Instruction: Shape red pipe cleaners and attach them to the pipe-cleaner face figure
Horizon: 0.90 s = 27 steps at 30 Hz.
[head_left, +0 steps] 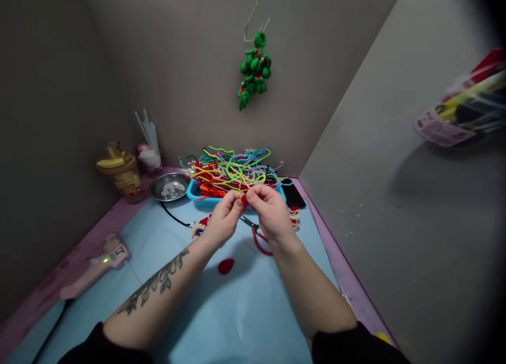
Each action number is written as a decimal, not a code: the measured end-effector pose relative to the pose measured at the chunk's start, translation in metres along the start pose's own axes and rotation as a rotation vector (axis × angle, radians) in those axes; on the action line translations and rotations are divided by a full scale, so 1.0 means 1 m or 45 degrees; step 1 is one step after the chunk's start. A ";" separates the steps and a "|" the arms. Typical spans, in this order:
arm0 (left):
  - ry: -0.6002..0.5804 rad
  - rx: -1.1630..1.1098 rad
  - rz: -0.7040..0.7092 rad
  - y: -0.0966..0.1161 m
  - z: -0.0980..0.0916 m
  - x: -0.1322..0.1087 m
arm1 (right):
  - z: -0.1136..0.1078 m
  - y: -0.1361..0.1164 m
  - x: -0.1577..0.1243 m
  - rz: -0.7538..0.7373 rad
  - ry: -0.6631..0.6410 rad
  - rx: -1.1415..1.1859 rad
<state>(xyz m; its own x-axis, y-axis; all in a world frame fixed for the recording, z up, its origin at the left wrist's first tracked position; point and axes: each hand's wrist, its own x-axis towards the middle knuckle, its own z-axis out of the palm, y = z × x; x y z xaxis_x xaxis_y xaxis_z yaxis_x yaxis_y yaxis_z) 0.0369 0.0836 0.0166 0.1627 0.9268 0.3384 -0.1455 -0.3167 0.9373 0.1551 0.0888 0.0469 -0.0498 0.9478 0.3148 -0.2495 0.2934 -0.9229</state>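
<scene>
My left hand point(222, 218) and my right hand point(270, 210) meet above the blue mat point(237, 311), fingers pinched together on a small red piece point(244, 199) held between them. Just beyond the hands a blue tray point(194, 191) holds a heap of coloured pipe cleaners point(231, 170). Red-handled scissors point(259, 236) lie on the mat under my right hand. A flat red piece point(226, 266) lies on the mat below my left wrist. Small red-and-white figures point(200, 228) rest beside my hands.
A pink glue gun point(97, 266) with a green light lies at the left. A metal dish point(170, 187) and a lidded cup point(119, 173) stand at the back left. A green pipe-cleaner ornament point(255, 69) hangs on the back wall. Grey walls enclose the desk; a packet point(462, 111) hangs right.
</scene>
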 end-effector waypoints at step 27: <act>0.511 -0.289 -0.240 -0.003 -0.006 0.014 | -0.018 0.023 0.030 0.223 0.221 0.033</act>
<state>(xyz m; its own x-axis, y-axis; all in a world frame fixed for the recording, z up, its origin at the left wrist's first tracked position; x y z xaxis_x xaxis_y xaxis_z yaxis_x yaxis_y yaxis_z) 0.0342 0.0988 0.0179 -0.1752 0.9824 0.0641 -0.3659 -0.1254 0.9222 0.1654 0.1258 0.0314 0.0716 0.9918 0.1056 -0.2767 0.1214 -0.9532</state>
